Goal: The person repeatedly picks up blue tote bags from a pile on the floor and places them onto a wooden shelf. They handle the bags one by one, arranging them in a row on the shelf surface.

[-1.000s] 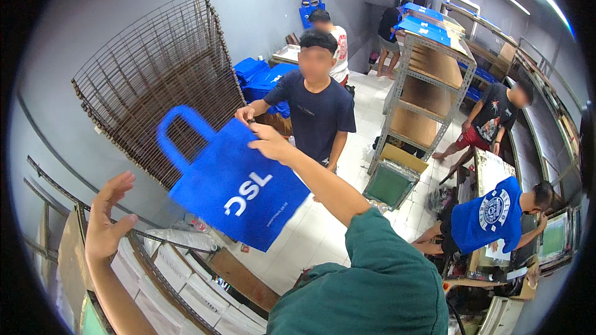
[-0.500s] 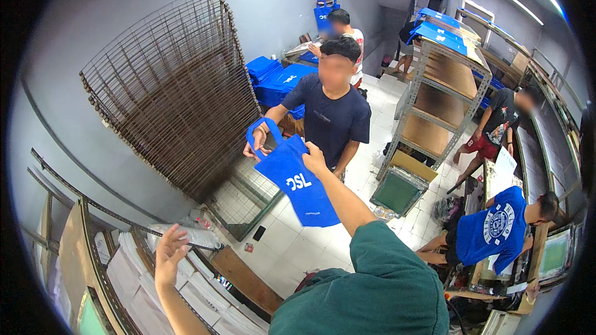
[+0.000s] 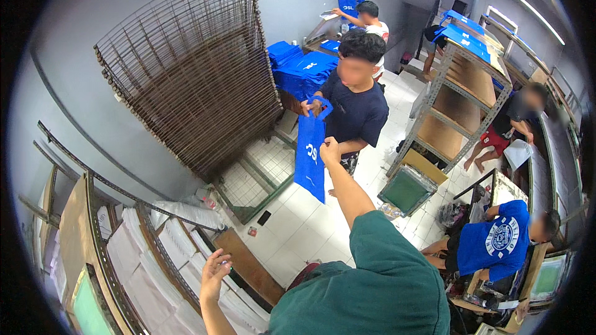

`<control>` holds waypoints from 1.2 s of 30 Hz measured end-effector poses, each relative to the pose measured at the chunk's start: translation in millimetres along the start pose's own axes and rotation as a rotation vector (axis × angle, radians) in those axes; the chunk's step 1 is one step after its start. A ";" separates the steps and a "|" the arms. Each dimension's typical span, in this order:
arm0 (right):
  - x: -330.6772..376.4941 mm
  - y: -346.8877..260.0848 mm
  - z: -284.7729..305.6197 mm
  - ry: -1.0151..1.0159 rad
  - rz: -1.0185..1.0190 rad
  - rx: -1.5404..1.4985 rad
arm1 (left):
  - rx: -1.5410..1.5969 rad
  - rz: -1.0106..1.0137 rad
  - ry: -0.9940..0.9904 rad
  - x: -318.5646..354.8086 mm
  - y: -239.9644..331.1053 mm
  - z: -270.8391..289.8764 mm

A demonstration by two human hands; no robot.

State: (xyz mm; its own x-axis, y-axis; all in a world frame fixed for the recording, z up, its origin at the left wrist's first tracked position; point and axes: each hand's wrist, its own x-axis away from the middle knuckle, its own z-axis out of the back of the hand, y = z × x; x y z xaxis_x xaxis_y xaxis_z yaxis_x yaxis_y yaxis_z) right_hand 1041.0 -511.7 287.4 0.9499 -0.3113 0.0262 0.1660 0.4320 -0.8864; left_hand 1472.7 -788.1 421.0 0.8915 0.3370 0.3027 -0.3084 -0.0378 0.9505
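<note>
Pinching side edge of blue tote bag (image 3: pixel 310 158) in right hand (image 3: pixel 330 150); co-worker's hand (image 3: pixel 308 107) at its handle (image 3: pixel 328 108); left hand (image 3: pixel 213 275) empty, loosely uncurled.

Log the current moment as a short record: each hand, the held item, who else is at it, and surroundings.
Left hand: raised, fingers parted, no bag in it
Right hand: pinching the edge of the blue bag
Bag state: hanging, narrow side-on view, pale print showing
Other person: co-worker in a dark shirt, one hand at the bag's handle
Behind: wire rack, pile of blue bags
Right side: metal-framed shelves, green-faced frame
</note>
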 end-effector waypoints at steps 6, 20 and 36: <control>31.0 39.5 -27.2 -0.131 -0.065 0.153 | 0.034 0.104 0.031 14.6 -29.2 -16.6; 179.4 305.0 2.5 -1.272 0.175 1.042 | 0.108 0.323 0.087 69.7 -97.6 -33.9; 150.6 200.5 -50.0 -1.063 0.209 0.646 | 0.143 0.308 0.169 82.9 -123.6 -24.3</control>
State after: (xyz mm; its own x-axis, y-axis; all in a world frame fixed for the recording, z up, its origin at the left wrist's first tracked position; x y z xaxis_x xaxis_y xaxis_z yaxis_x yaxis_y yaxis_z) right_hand 1204.1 -514.2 90.5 0.6672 0.5164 0.5368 -0.1991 0.8181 -0.5395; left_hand 1576.6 -732.6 326.9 0.6932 0.4390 0.5716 -0.4936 -0.2887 0.8203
